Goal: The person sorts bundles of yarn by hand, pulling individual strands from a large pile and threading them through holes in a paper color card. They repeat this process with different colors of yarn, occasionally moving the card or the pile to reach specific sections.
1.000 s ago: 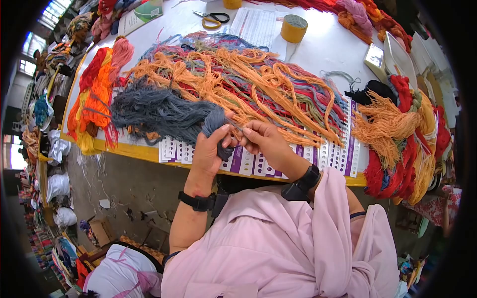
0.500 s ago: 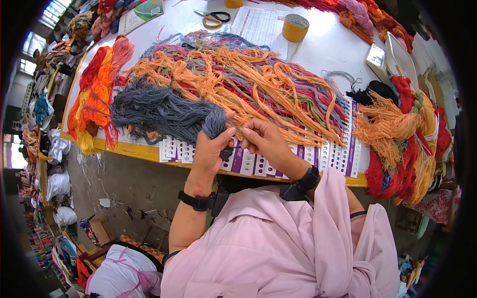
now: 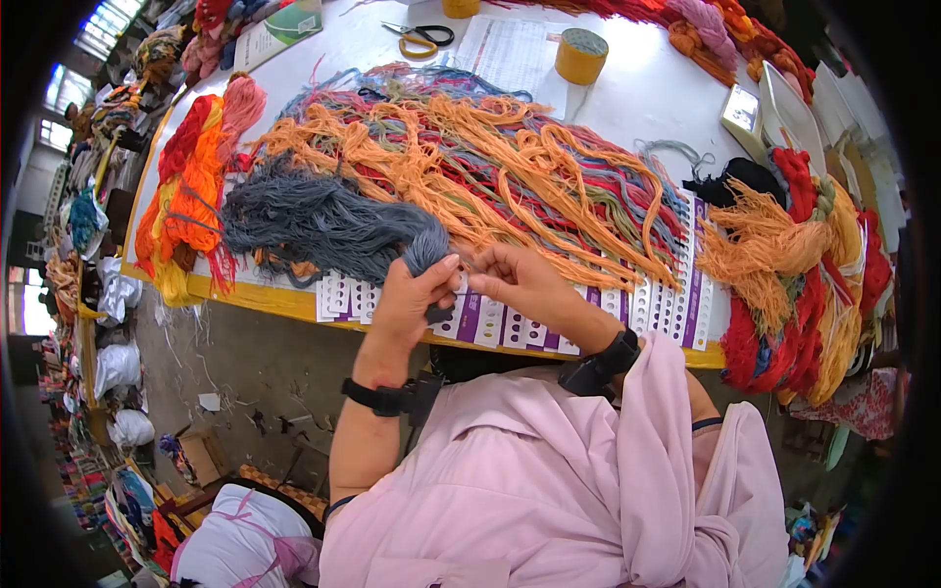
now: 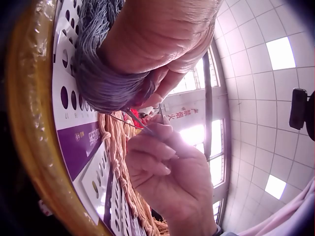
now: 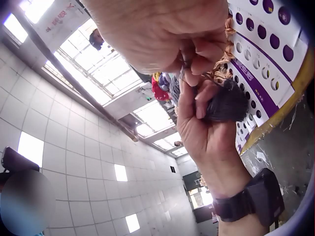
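Grey-blue yarn (image 3: 328,220) is shifting slightly at its looped end, just left of the frame's centre, where the left hand (image 3: 402,306) is gripping it. Beside it, the right hand (image 3: 529,284) is lowering its thumb while pinching a strand (image 4: 139,122), keeping it drawn from that end.

Holds the left hand (image 3: 417,294) and right hand (image 3: 520,279) close together in front of the body, with the left forearm (image 3: 365,436) pointing forward and the right forearm (image 3: 591,325) slanting inward. Curls the left fingers, thumb extended above them. Bends the right fingers too, pinching between thumb and forefinger.
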Demonstrator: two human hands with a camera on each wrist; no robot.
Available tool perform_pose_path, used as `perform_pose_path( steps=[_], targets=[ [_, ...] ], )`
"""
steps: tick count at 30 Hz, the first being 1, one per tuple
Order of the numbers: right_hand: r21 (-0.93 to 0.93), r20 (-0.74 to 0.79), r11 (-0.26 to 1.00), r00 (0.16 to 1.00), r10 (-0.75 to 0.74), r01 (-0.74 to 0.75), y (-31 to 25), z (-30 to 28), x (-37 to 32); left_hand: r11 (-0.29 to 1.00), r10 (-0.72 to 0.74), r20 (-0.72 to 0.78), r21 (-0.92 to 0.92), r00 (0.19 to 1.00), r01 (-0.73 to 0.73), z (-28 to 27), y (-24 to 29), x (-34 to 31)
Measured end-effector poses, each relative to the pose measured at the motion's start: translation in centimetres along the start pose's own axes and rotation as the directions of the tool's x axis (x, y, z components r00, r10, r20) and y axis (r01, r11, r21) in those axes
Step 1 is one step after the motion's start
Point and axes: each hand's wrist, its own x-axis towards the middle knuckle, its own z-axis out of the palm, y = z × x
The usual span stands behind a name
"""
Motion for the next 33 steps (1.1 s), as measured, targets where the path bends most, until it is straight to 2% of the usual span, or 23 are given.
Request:
perform_pose_path(
  steps=[2, 3, 4, 6, 7, 8, 10, 12, 13, 14, 15, 17, 18, 19, 20, 21, 22, 23, 24, 25, 28, 31, 33],
  targets=[
    [-0.37, -0.003, 0.929, 1.0, -0.011, 0.009, -1.4, -1.1, -0.9, 0.988, -0.148, 0.107, 0.057, 0.983, 0.143, -2.6, 2.0, -0.3],
    [-0.538, -0.001, 0.843, 1.0, -0.019, 0.015, -2.3, -1.9, -1.3, 0.989, -0.082, 0.011, -0.123, 0.997, 0.083, -3.4, 3.2, -0.7],
    [-0.476, -0.03, 0.88, 1.0, -0.008, -0.007, -3.0, -2.6, -1.6, 0.958, 0.041, -0.045, -0.28, 0.998, -0.052, -5.4, 4.4, -0.5],
    [-0.226, -0.101, 0.956, 0.971, -0.215, 0.188, -2.9, -4.3, -2.2, 0.845, 0.234, 0.043, -0.504, 0.971, -0.181, -10.0, 8.2, -0.1],
    [0.016, -0.206, 0.975, 0.955, -0.214, 0.222, -4.6, -4.3, -2.7, 0.795, 0.268, 0.033, -0.572, 0.963, -0.202, -12.6, 9.8, 0.2],
    [0.308, -0.266, 0.907, 0.941, -0.207, 0.287, -6.0, -4.7, -3.1, 0.789, 0.308, -0.049, -0.544, 0.95, -0.283, -15.1, 11.4, 0.4],
    [0.689, -0.302, 0.621, 0.927, -0.223, 0.374, -7.9, -7.7, -3.8, 0.754, 0.325, -0.207, -0.532, 0.923, -0.385, -20.5, 14.4, 1.0],
    [0.791, -0.427, 0.429, 0.896, -0.124, 0.436, -7.7, -13.5, -6.1, 0.753, 0.385, -0.382, -0.397, 0.84, -0.525, -25.7, 17.7, 1.2],
    [0.761, -0.43, 0.455, 0.885, -0.179, 0.462, -8.6, -17.4, -7.5, 0.708, 0.443, -0.433, -0.367, 0.785, -0.603, -27.9, 19.2, 1.1],
    [0.681, -0.614, 0.411, 0.778, -0.131, 0.606, -9.8, -21.2, -9.6, 0.677, 0.484, -0.466, -0.336, 0.74, -0.655, -29.7, 20.8, 0.6],
    [0.566, -0.707, 0.438, 0.684, -0.178, 0.699, -10.8, -26.2, -12.8, 0.645, 0.521, -0.499, -0.301, 0.692, -0.703, -30.5, 22.1, -0.1],
    [0.148, -0.86, 0.53, 0.374, -0.348, 0.835, -11.6, -36.2, -21.3, 0.63, 0.685, -0.522, 0.076, 0.507, -0.773, -22.3, 22.1, -1.3],
    [-0.333, -0.817, 0.755, 0.228, -0.53, 0.565, -12.7, -34.3, -21.2, 0.672, 0.674, -0.484, 0.09, 0.558, -0.735, -19.6, 21.0, -1.0],
    [-0.602, -0.718, 0.737, 0.197, -0.668, 0.306, -12.4, -31.0, -19.2, 0.711, 0.66, -0.443, 0.109, 0.606, -0.695, -16.9, 19.9, -0.8],
    [-0.764, -0.572, 0.631, 0.309, -0.76, 0.134, -9.9, -26.4, -15.9, 0.817, 0.531, -0.346, -0.035, 0.774, -0.576, -16.0, 19.1, -0.2],
    [-0.902, -0.348, 0.427, 0.483, -0.803, 0.059, -6.2, -21.8, -12.4, 0.87, 0.417, -0.278, -0.152, 0.865, -0.468, -16.1, 19.1, 0.0],
    [-0.969, -0.083, 0.212, 0.64, -0.764, 0.128, -2.5, -17.8, -9.1, 0.959, 0.26, -0.342, 0.202, 0.903, -0.199, -7.6, 12.4, 0.7],
    [-0.967, 0.086, 0.113, 0.711, -0.698, 0.227, 0.2, -14.6, -6.6, 0.995, 0.002, -0.236, 0.097, 0.972, 0.021, -5.8, 9.2, 1.2],
    [-0.942, 0.143, 0.149, 0.763, -0.631, 0.3, 2.3, -11.6, -5.3, 0.944, -0.008, -0.224, 0.319, 0.974, 0.081, -3.8, 6.0, 1.0],
    [-0.927, 0.119, 0.23, 0.816, -0.566, 0.295, 2.2, -10.1, -4.5, 0.917, -0.12, -0.114, 0.367, 0.986, 0.154, -2.7, 3.7, 1.0],
    [-0.851, 0.065, 0.473, 0.939, -0.337, 0.229, 1.4, -5.1, -3.3, 0.878, -0.295, -0.075, 0.372, 0.953, 0.301, -0.6, 0.4, 0.1],
    [-0.753, 0.063, 0.648, 0.992, -0.105, 0.117, -0.1, -2.6, -2.3, 0.836, -0.36, -0.087, 0.412, 0.929, 0.363, 0.2, 0.4, 0.0],
    [-0.754, 0.061, 0.651, 0.996, -0.062, 0.087, -0.6, -2.4, -1.8, 0.814, -0.397, -0.04, 0.446, 0.917, 0.372, 0.4, 0.4, 0.1]
  ],
)
